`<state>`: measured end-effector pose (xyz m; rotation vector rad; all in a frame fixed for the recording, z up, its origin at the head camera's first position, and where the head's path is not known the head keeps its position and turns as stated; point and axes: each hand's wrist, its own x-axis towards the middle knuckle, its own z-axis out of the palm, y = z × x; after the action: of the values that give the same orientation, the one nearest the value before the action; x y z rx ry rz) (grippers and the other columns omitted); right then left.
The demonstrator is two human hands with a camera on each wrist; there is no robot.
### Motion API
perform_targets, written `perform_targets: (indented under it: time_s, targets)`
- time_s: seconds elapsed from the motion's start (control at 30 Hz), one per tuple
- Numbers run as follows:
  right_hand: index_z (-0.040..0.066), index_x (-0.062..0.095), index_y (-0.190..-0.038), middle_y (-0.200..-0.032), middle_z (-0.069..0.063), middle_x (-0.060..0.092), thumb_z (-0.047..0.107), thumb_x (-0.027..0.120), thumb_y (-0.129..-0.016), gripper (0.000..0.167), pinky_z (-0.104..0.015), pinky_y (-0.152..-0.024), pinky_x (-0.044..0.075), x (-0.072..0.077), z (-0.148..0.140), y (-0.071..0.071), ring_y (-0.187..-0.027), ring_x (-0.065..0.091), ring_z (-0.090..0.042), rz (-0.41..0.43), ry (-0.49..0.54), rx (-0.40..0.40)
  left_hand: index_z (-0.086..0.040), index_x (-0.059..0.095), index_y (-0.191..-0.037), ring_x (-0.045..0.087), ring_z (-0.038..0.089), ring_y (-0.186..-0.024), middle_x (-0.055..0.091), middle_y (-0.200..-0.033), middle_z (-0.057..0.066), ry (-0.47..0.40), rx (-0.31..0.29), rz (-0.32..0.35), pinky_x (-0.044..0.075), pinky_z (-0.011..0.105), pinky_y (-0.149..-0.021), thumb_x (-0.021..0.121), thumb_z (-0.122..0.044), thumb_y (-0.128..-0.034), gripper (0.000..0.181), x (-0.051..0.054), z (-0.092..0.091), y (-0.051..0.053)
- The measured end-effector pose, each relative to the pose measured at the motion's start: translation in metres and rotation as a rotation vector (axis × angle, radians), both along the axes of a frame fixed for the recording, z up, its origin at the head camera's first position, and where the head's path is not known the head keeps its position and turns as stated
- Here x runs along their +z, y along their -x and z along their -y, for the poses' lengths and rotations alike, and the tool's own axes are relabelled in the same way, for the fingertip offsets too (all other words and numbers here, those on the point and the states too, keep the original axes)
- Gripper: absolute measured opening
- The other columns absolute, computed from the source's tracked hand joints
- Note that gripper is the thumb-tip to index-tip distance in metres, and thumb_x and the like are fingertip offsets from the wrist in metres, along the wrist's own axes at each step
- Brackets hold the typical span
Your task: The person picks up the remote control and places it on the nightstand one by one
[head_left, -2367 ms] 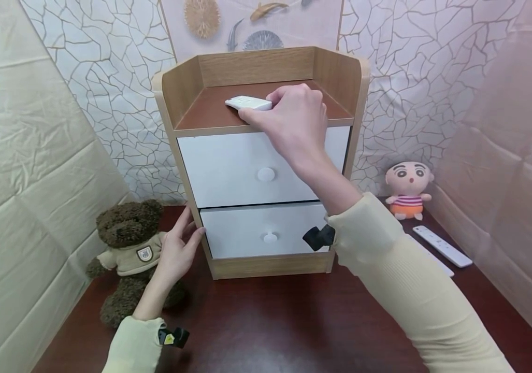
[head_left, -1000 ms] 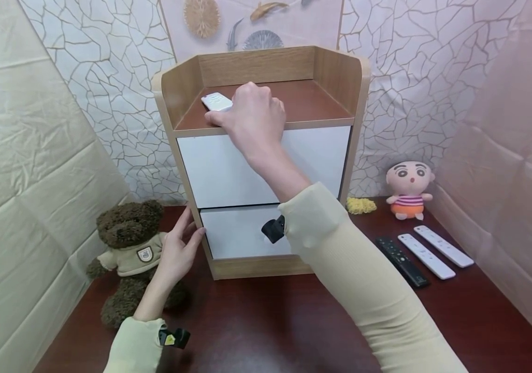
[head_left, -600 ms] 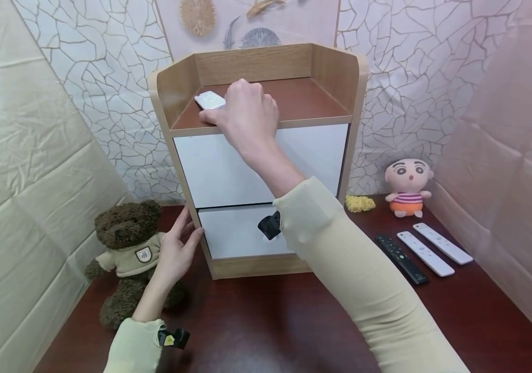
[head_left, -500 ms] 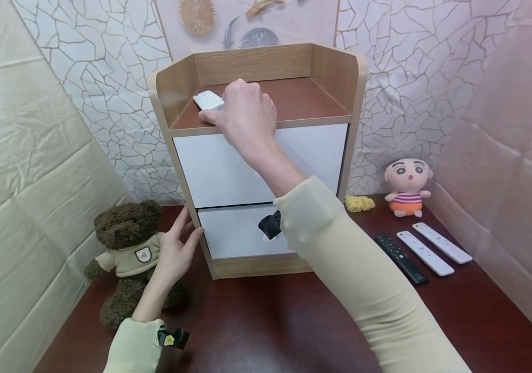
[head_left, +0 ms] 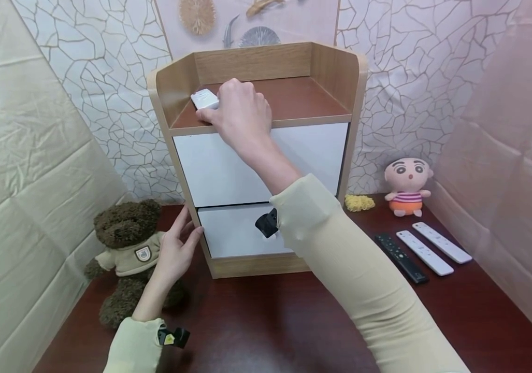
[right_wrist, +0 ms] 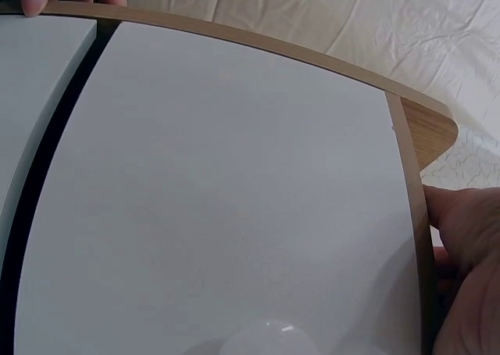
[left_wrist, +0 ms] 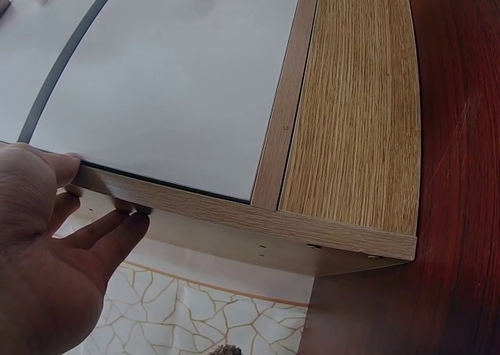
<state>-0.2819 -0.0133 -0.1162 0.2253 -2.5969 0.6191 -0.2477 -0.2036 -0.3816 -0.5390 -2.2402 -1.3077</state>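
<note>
A small wooden cabinet [head_left: 261,263] with two white drawers stands on the dark red table. On its brown top, at the left, lies a white remote control [head_left: 205,99], partly hidden by my right hand [head_left: 242,114]. My right thumb and fingers grip its near end. At the cabinet's lower left side, my left hand [head_left: 177,251] holds the edge. In the left wrist view, the thumb lies on the front edge while bent fingers [left_wrist: 117,238] touch the outer side panel. The right wrist view shows only part of the right hand, beside the cabinet's top edge; the remote is hidden there.
A brown teddy bear [head_left: 128,259] sits left of the cabinet, close to my left forearm. To the right are a black remote [head_left: 401,259], two white remotes [head_left: 424,253], a yellow sponge-like piece [head_left: 359,203] and a plush doll [head_left: 407,186]. Fabric walls enclose the table.
My right hand has moved left across the cabinet top with the white remote, most of the way earlier and only slightly in the last half second. My left hand stays in place.
</note>
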Motion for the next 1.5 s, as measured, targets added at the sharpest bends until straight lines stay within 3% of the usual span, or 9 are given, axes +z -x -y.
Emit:
perform_targets:
  time_s: [0.27, 0.5, 0.73, 0.87, 1.03, 1.3, 1.5]
  targets:
    - [0.023, 0.079, -0.098, -0.100, 0.006, 0.070, 0.050, 0.073, -0.094, 0.028, -0.033, -0.070, 0.049, 0.002, -0.002, 0.000, -0.082, 0.061, -0.017, 0.022, 0.032, 0.031, -0.003, 0.030, -0.161, 0.056, 0.043, -0.129, 0.044, -0.156, 0.021, -0.001, 0.008, -0.002, 0.052, 0.053, -0.094, 0.060, -0.004, -0.1044, 0.064, 0.000, 0.000, 0.001]
    - [0.023, 0.080, -0.104, -0.106, 0.006, 0.071, 0.049, 0.073, -0.095, 0.029, -0.033, -0.071, 0.050, 0.003, -0.003, 0.000, -0.084, 0.062, -0.017, 0.033, 0.027, 0.031, -0.001, 0.029, -0.161, 0.055, 0.043, -0.130, 0.041, -0.157, 0.022, 0.004, 0.014, 0.024, 0.051, 0.052, -0.095, 0.059, -0.005, -0.1047, 0.064, 0.000, -0.001, 0.000]
    - [0.020, 0.076, -0.094, -0.099, 0.004, 0.067, 0.047, 0.073, -0.094, 0.027, -0.033, -0.071, 0.049, 0.002, -0.006, 0.000, -0.085, 0.061, -0.017, 0.014, 0.051, 0.032, -0.001, 0.028, -0.161, 0.055, 0.043, -0.130, 0.040, -0.157, 0.023, 0.003, 0.014, 0.036, 0.051, 0.053, -0.095, 0.059, -0.006, -0.1050, 0.065, 0.001, -0.002, 0.000]
    - [0.015, 0.077, -0.102, -0.101, 0.001, 0.066, 0.041, 0.075, -0.095, 0.027, -0.031, -0.076, 0.048, 0.001, -0.013, -0.002, -0.093, 0.059, -0.017, -0.023, 0.100, 0.091, 0.000, 0.028, -0.161, 0.055, 0.043, -0.130, 0.041, -0.157, 0.023, 0.002, 0.018, 0.031, 0.051, 0.055, -0.094, 0.061, -0.005, -0.1041, 0.066, 0.001, -0.001, 0.000]
    - [0.009, 0.072, -0.130, -0.110, -0.001, 0.072, 0.034, 0.077, -0.095, 0.043, -0.027, -0.091, 0.046, -0.002, -0.032, -0.007, -0.106, 0.061, -0.014, -0.090, 0.179, 0.191, 0.001, 0.028, -0.161, 0.056, 0.043, -0.129, 0.042, -0.156, 0.024, 0.010, 0.022, 0.024, 0.051, 0.055, -0.094, 0.061, -0.004, -0.1034, 0.067, 0.001, -0.001, 0.000]
    - [0.006, 0.071, -0.130, -0.106, -0.005, 0.071, 0.022, 0.082, -0.092, 0.043, -0.020, -0.085, 0.049, -0.018, -0.078, -0.024, -0.093, 0.066, -0.013, -0.218, 0.383, 0.381, -0.002, 0.028, -0.162, 0.055, 0.042, -0.131, 0.041, -0.157, 0.022, 0.015, 0.020, 0.037, 0.050, 0.055, -0.096, 0.059, -0.006, -0.1053, 0.064, 0.001, -0.001, 0.000]
    - [0.004, 0.073, -0.125, -0.103, -0.009, 0.072, 0.013, 0.085, -0.088, 0.040, -0.023, -0.083, 0.053, -0.040, -0.110, -0.043, -0.086, 0.067, -0.014, -0.337, 0.439, 0.483, -0.002, 0.029, -0.161, 0.055, 0.041, -0.131, 0.042, -0.156, 0.021, 0.011, 0.025, 0.042, 0.049, 0.054, -0.096, 0.059, -0.007, -0.1055, 0.063, 0.002, -0.002, 0.000]
